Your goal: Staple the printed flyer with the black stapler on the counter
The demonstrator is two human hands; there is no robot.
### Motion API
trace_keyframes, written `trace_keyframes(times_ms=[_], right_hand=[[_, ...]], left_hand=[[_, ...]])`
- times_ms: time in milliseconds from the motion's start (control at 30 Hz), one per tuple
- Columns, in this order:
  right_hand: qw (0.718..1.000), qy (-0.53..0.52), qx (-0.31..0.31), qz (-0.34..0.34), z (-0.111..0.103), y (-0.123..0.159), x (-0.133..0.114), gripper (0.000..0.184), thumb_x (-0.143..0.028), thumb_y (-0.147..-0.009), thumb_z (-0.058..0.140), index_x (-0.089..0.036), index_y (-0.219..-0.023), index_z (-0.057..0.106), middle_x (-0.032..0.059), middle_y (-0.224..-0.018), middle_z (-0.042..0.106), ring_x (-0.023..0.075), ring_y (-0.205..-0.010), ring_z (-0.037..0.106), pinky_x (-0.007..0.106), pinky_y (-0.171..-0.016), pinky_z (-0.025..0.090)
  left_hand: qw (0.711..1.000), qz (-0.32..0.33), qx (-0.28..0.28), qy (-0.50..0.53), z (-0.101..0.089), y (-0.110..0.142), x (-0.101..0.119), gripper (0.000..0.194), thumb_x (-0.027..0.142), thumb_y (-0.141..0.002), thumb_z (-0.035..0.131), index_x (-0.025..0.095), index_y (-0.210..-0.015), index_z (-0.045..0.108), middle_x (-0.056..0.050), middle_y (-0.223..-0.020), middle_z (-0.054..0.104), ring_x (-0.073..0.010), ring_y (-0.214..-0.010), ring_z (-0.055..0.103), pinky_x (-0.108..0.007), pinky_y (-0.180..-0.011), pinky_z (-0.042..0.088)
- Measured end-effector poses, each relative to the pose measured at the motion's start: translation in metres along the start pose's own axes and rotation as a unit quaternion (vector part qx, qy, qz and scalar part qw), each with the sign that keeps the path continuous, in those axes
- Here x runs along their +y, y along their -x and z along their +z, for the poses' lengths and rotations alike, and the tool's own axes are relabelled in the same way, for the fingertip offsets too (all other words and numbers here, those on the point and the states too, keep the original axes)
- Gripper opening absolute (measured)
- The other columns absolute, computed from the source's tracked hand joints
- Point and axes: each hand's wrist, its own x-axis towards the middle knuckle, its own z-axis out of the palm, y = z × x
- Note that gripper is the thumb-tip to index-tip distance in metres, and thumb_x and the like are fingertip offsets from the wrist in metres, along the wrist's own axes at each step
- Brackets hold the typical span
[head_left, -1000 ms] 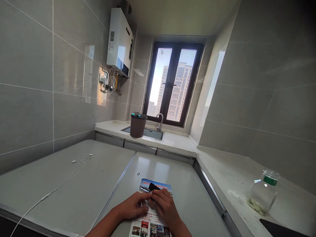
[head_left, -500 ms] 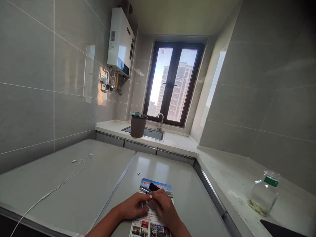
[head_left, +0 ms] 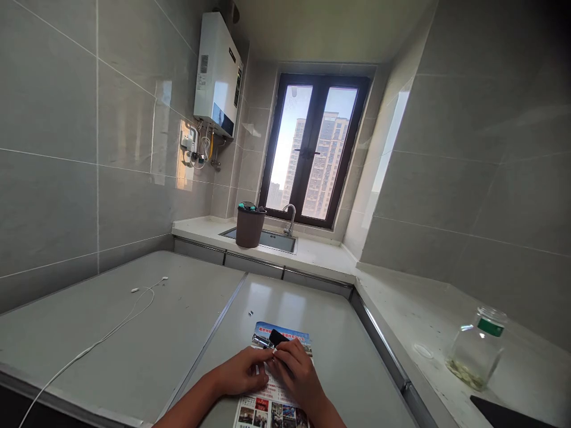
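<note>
My left hand (head_left: 244, 370) and my right hand (head_left: 295, 370) meet above a printed leaflet (head_left: 256, 410) on the grey table. Thumbs and forefingers are pinched together around something tiny and whitish, too small to name. Just beyond the fingertips lies a shiny silver metal object (head_left: 262, 340), its near end hidden by the fingers. A black flat object (head_left: 278, 337) is beside it, partly behind my right hand. The leaflet has a blue top with red lettering and rows of small photos at the bottom.
Tiny metallic bits (head_left: 250, 313) lie beyond the leaflet. A white cable (head_left: 111, 330) crosses the table's left half. On the right counter stands a glass jar (head_left: 475, 353) near a dark flat object (head_left: 517, 413). A brown bin (head_left: 250, 229) stands by the sink (head_left: 280, 241).
My right hand has shifted very slightly at the fingertips. Both hands otherwise keep their place, and the objects on the table lie as before.
</note>
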Motion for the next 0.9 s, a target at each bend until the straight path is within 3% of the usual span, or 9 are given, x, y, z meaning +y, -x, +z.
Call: trace_keyframes(times_ms=[233, 367, 567, 900], right_hand=[[1.0, 0.002, 0.001, 0.011, 0.002, 0.004, 0.003, 0.018, -0.01, -0.096, 0.057, -0.022, -0.106, 0.065, 0.0074, -0.096, 0.069, 0.0212, -0.089, 0.064, 0.039, -0.081, 0.056], [1.0, 0.011, -0.01, 0.001, 0.002, 0.004, 0.002, 0.016, -0.011, -0.095, 0.06, -0.021, -0.105, 0.065, 0.007, -0.095, 0.068, 0.0207, -0.087, 0.063, 0.038, -0.081, 0.056], [1.0, 0.024, 0.007, -0.002, 0.0, -0.001, -0.002, 0.014, -0.011, -0.094, 0.06, -0.021, -0.102, 0.065, 0.0059, -0.09, 0.067, 0.0199, -0.084, 0.062, 0.036, -0.077, 0.055], [1.0, 0.023, 0.018, -0.006, -0.001, -0.003, -0.003, 0.013, -0.012, -0.094, 0.06, -0.021, -0.1, 0.065, 0.0057, -0.089, 0.067, 0.0201, -0.083, 0.062, 0.036, -0.076, 0.055]], left_hand=[[1.0, 0.005, -0.003, 0.006, 0.0, 0.0, 0.0, 0.031, 0.023, -0.083, 0.061, 0.019, -0.113, 0.067, -0.002, -0.099, 0.067, -0.018, -0.085, 0.051, -0.026, -0.079, 0.045], [1.0, 0.004, -0.008, 0.006, 0.004, -0.001, -0.005, 0.025, 0.016, -0.08, 0.059, 0.018, -0.104, 0.066, 0.001, -0.088, 0.063, -0.0145, -0.076, 0.047, -0.024, -0.071, 0.041], [1.0, 0.016, 0.002, -0.013, 0.005, -0.002, -0.01, 0.032, 0.012, -0.077, 0.057, 0.018, -0.107, 0.065, 0.002, -0.09, 0.062, -0.0138, -0.077, 0.045, -0.023, -0.071, 0.039], [1.0, 0.005, 0.0, -0.006, 0.004, -0.001, -0.009, 0.029, 0.018, -0.079, 0.058, 0.019, -0.108, 0.066, 0.001, -0.088, 0.062, -0.0141, -0.075, 0.043, -0.023, -0.067, 0.039]])
